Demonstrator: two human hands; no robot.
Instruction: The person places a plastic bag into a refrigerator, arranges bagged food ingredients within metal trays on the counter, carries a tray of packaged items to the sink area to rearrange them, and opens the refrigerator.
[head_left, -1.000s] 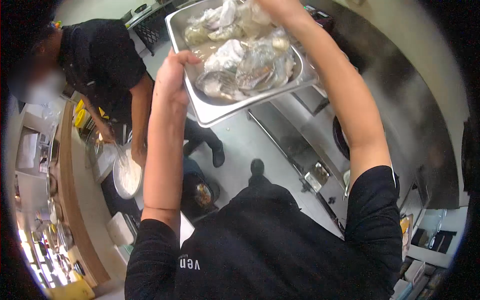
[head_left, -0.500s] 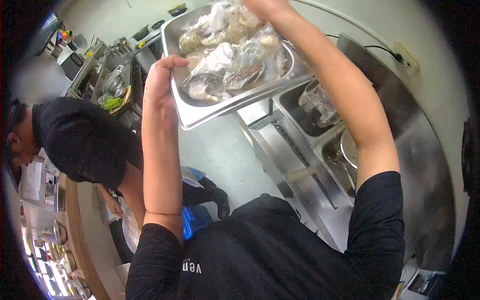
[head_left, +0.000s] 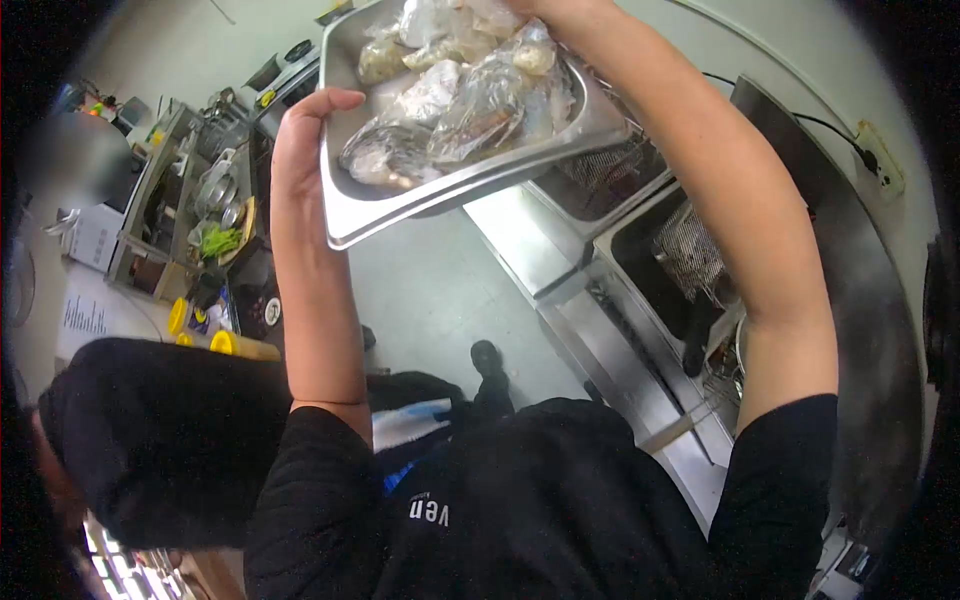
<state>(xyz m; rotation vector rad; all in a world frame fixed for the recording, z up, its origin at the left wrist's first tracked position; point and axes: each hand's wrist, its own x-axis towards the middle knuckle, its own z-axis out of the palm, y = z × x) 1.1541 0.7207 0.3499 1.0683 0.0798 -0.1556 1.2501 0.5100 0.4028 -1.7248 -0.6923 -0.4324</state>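
- Steel fryer line [head_left: 640, 300] down the right of the frame, wire baskets [head_left: 690, 250] sitting in its wells, wall socket [head_left: 880, 160] on the wall above.
- Co-worker in a black top [head_left: 150, 440], lower left, bent low just beside the wearer; hands not visible.
- Grey floor [head_left: 430, 290] through centre frame, between the fryer line and a cluttered bench [head_left: 190, 200] at upper left.
- Steel tray [head_left: 400, 215] held high at top centre, tilted with its near edge lower, well above the floor and over the near end of the fryer line.
- Clear bags of food [head_left: 470, 100] piled in the tray, some liquid pooled around them; contents too blurred to name.
- Left hand [head_left: 300, 140] on the tray's left edge, grip closed on the rim, thumb curled over it.
- Right hand [head_left: 555, 10] at the very top of the frame by the tray's far side, mostly cut off; grip impossible to tell.
- Yellow bottles [head_left: 225, 343] at mid left, behind the co-worker.
- Step in hand, as judged: carrying the loaded tray raised, clear of the co-worker.
- Next move, as judged: calls for levelling the tray so liquid and bags stay in, keeping support on both sides, and room away from the co-worker.
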